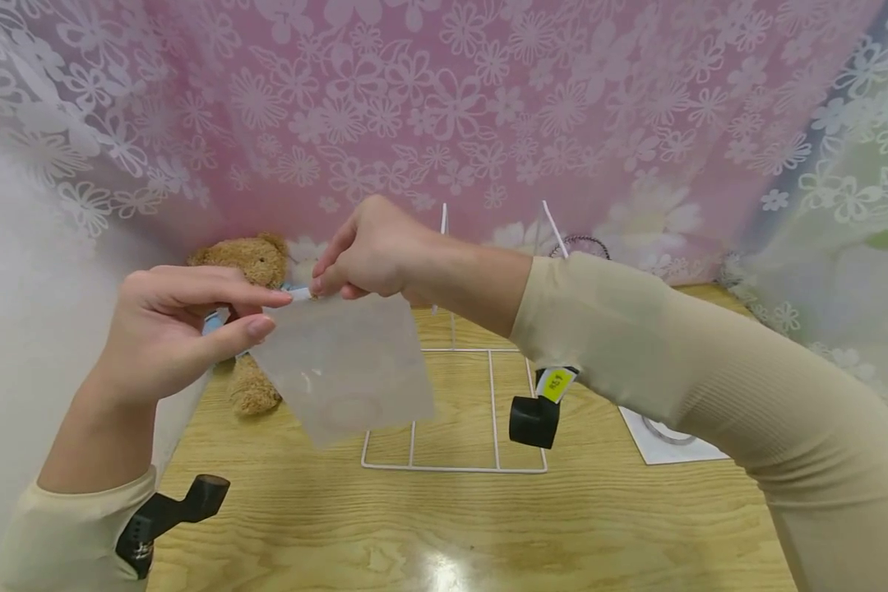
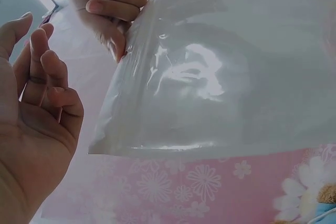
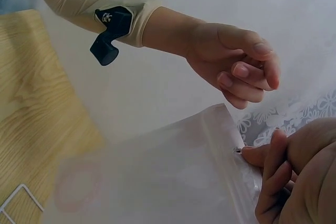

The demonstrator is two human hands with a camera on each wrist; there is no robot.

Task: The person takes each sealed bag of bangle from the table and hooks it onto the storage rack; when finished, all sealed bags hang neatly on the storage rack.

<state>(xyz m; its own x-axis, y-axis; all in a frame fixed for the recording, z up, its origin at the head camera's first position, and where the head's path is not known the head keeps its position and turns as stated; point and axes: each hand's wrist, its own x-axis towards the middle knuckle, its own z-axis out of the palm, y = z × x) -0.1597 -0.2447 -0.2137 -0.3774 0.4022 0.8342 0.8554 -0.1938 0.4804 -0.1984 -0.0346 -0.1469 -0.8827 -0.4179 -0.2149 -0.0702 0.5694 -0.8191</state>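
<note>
A translucent zip bag hangs tilted above the table, its zip edge uppermost. My right hand pinches that edge between thumb and fingers, which the left wrist view shows with the right hand at the bag's top. A faint round outline shows through the lower part of the bag. My left hand is beside the bag's left corner. In the right wrist view, the left hand is apart from the bag, fingers loosely bent and holding nothing.
A white wire rack stands on the wooden table behind the bag. A brown teddy bear sits at the back left. To the right lies a white card with a ring-shaped item. A dark beaded loop is near the rack's back.
</note>
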